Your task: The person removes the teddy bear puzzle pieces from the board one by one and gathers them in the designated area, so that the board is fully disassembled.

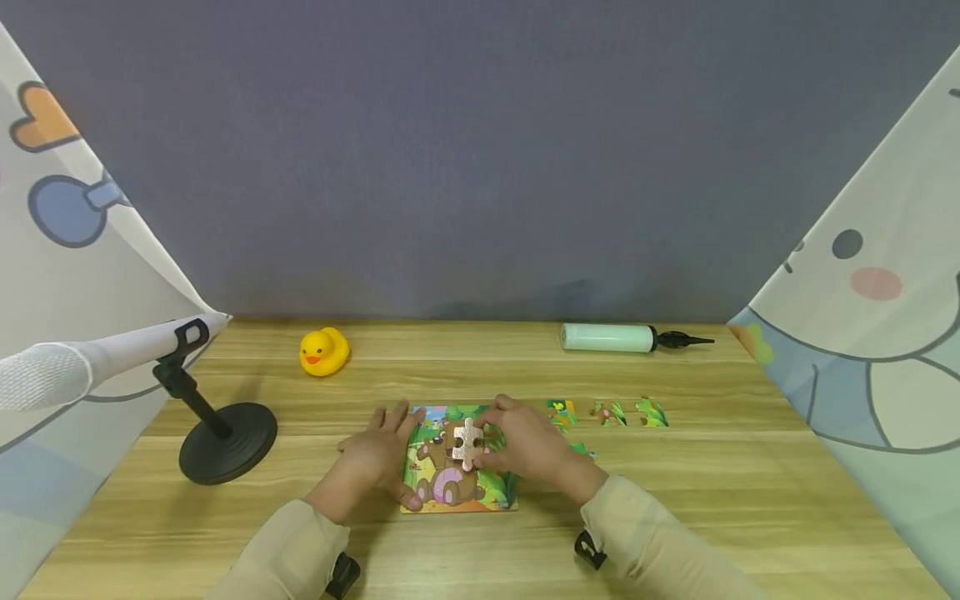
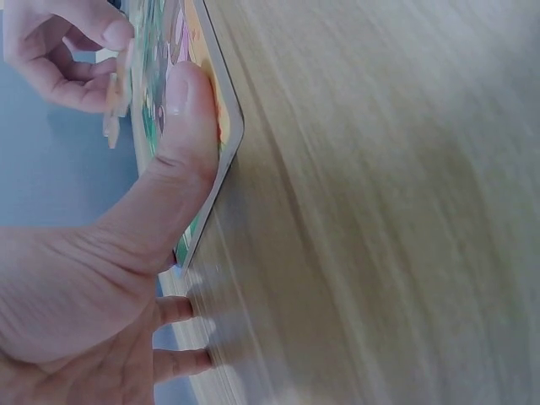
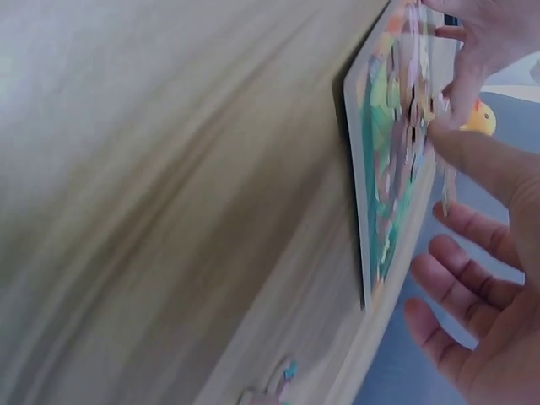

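A jigsaw puzzle board point(image 1: 448, 490) with a cartoon bear picture lies flat on the wooden table. Over it, my right hand point(image 1: 528, 443) pinches a pale-looking puzzle piece point(image 1: 468, 445) between thumb and fingers. In the left wrist view that puzzle piece point(image 2: 125, 84) stands tilted, a little off the board's surface. My left hand point(image 1: 377, 457) is spread at the board's left side. Its thumb point(image 2: 187, 101) presses on the near left corner, while other fingertips touch the table beyond. The right wrist view shows the other fingers of my right hand point(image 3: 472, 287) loosely bent beside the board.
Several loose puzzle pieces point(image 1: 652, 412) lie right of the board, one partly behind my right wrist. A yellow rubber duck point(image 1: 325, 352) sits at the back left, near a microphone on a black stand point(image 1: 228, 443). A white hand pump point(image 1: 609, 337) lies along the back.
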A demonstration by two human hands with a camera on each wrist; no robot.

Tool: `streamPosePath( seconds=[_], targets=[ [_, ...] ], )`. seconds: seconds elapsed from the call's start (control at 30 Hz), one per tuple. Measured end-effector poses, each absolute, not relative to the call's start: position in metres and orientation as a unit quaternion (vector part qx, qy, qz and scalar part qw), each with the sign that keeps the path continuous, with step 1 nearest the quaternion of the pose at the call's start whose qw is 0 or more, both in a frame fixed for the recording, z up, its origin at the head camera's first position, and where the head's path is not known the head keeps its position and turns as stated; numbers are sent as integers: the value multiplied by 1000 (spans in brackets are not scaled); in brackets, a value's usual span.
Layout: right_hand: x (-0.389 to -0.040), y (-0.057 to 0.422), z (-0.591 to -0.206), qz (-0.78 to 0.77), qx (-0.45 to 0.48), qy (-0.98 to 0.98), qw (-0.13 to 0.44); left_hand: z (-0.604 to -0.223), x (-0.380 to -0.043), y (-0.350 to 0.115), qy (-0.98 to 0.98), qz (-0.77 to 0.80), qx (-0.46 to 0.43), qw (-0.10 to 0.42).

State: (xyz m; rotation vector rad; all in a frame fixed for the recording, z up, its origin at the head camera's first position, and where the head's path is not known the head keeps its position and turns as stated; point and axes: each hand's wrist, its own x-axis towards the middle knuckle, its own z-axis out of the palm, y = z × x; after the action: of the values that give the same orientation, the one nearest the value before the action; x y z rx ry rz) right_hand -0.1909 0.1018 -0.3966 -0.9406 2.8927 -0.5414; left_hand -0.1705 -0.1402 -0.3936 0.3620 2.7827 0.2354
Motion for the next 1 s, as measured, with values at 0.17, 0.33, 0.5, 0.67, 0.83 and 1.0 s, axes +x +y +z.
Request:
streamPosePath(
  seconds=[0.17,0.33,0.5,0.67,0.83,1.0],
  targets=[
    [-192,109,-393,-178,-327,928,19,-393,-170,-140,975,85,124,165],
    [-192,118,-390,-194,-343,919,17,-391,-170,-140,975,85,122,166],
    [-192,127,-389,-202,-337,919,26,-389,-169,-139,975,84,125,165],
    [-192,137,-388,-213,-345,914,25,-389,-168,-140,974,92,127,163],
    [-191,151,-385,-236,-339,910,33,-390,-169,-140,974,90,126,166],
    [-187,167,-381,-251,-325,911,37,-390,-169,-140,974,84,127,166]
  ],
)
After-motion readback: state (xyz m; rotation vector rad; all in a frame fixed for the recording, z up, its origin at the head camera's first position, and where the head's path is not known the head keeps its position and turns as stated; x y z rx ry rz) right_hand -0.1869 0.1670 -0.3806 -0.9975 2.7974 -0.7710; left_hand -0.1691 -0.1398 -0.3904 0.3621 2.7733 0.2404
